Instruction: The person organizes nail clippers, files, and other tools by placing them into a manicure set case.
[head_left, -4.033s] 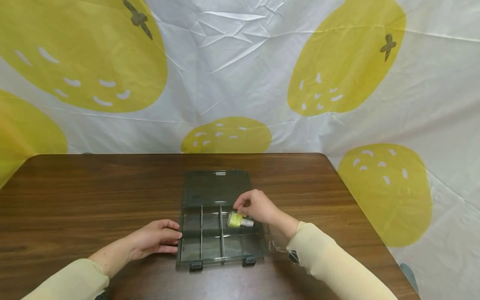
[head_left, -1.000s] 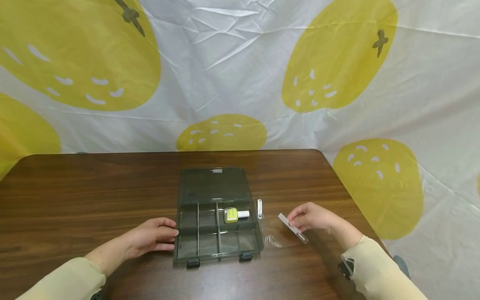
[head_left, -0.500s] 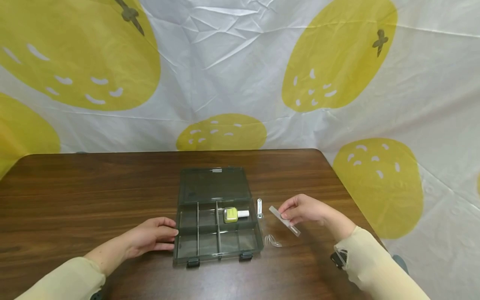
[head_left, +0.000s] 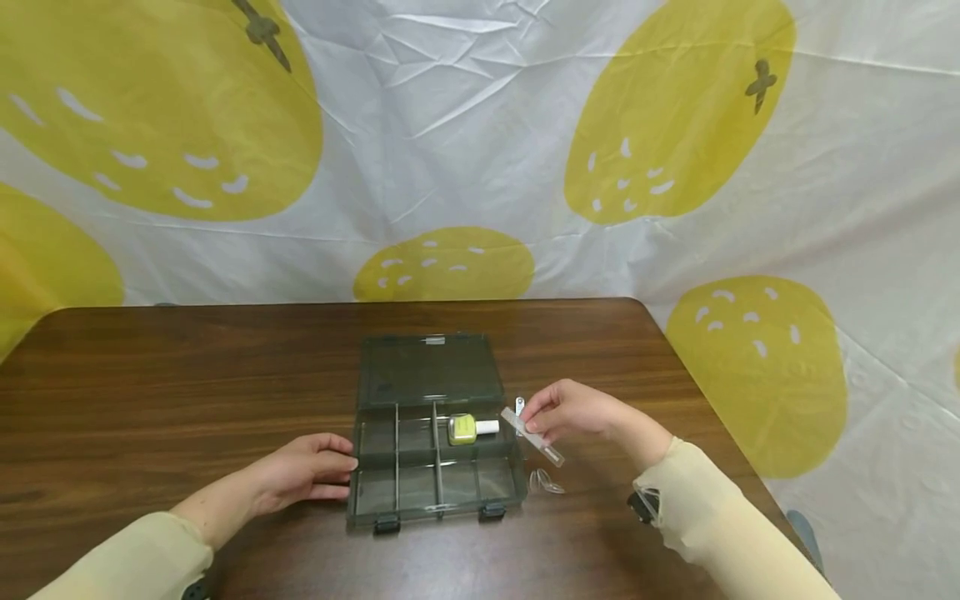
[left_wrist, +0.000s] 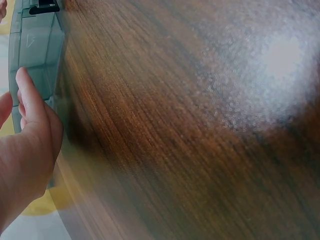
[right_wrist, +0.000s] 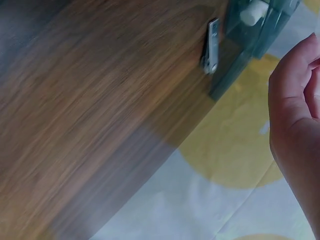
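A smoky, see-through compartment box (head_left: 438, 512) lies on the table with its lid (head_left: 427, 371) folded back. Inside its back right compartment rests a yellow nail polish bottle (head_left: 462, 429) with a white cap. My left hand (head_left: 300, 479) touches the box's left side with extended fingers; the left wrist view shows the hand (left_wrist: 35, 115) along the box wall (left_wrist: 42, 45). Between thumb and fingers, my right hand (head_left: 573, 412) pinches a slim clear-and-white strip (head_left: 542, 446), shaped like a nail file, over the box's right edge. Nail clippers (right_wrist: 212, 47) lie beside the box, partly behind the strip in the head view.
Thin clear curved pieces (head_left: 545, 482) lie right of the box's front corner. Two dark latches, including the left latch (head_left: 386, 525), stick out from the front edge. A white curtain (head_left: 480, 167) with yellow fruit prints hangs behind the wooden table (head_left: 187, 375).
Since four seconds ago, my right hand has let go of the nail polish bottle and taken the strip. Over the last second it has carried the strip leftward to the box. My left hand stays put.
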